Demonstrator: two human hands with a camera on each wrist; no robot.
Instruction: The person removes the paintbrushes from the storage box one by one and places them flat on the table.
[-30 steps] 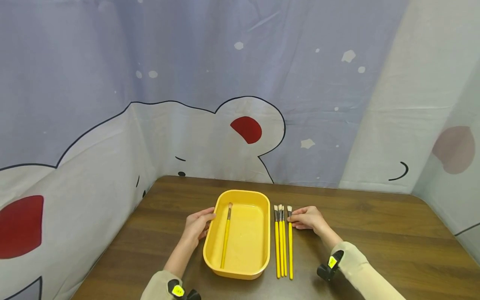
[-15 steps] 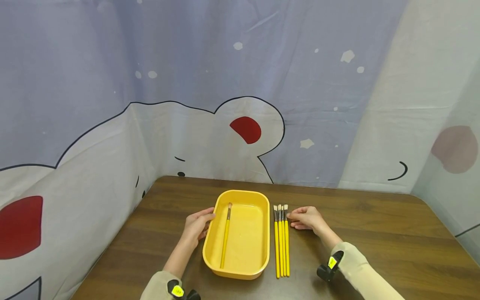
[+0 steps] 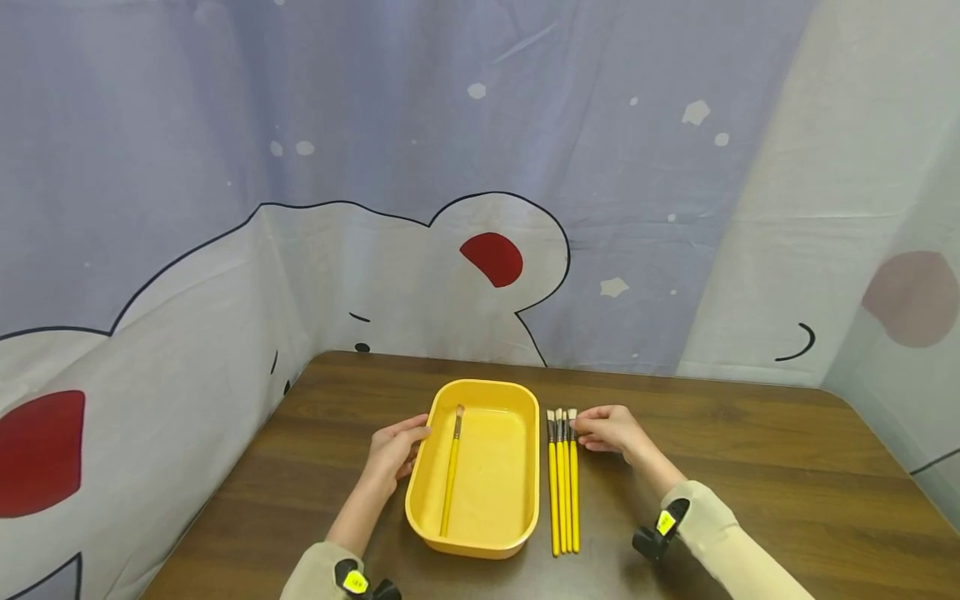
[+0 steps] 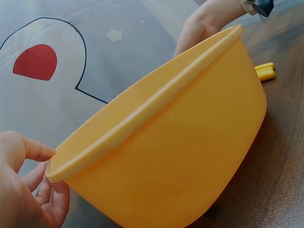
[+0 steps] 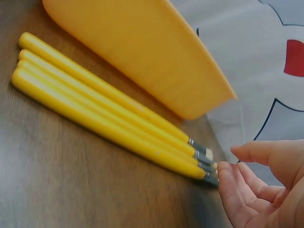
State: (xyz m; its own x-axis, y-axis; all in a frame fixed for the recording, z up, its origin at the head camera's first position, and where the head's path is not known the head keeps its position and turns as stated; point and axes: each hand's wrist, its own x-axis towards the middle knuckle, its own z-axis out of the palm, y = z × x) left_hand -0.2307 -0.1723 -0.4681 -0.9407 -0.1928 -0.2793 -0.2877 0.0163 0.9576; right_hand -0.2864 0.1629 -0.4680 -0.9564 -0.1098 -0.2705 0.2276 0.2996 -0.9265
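Note:
My left hand [image 3: 393,450] grips the left rim of a yellow plastic tub [image 3: 495,483], thumb on top and fingers below in the left wrist view. Inside the tub lies one paintbrush [image 3: 451,485], bristles toward the far end. Several paintbrushes [image 3: 561,492] with yellow handles lie side by side just right of the tub, bristles away from me. My right hand [image 3: 611,429] is at the bristle end of the rightmost brush. In the right wrist view its thumb and index fingertips are apart, and the fingertips partly hide the bristles [image 5: 209,154].
Everything stands on a dark wooden table [image 3: 720,467]. A printed cloth [image 3: 637,208] hangs behind the table's far edge and along its sides. Each wrist carries a black strap with a camera [image 3: 660,533].
The rightmost paintbrush has slid left against the others, closing the gap. My right hand moved left with it, then shifted slightly toward the bristle tips. The left hand and tub stay put.

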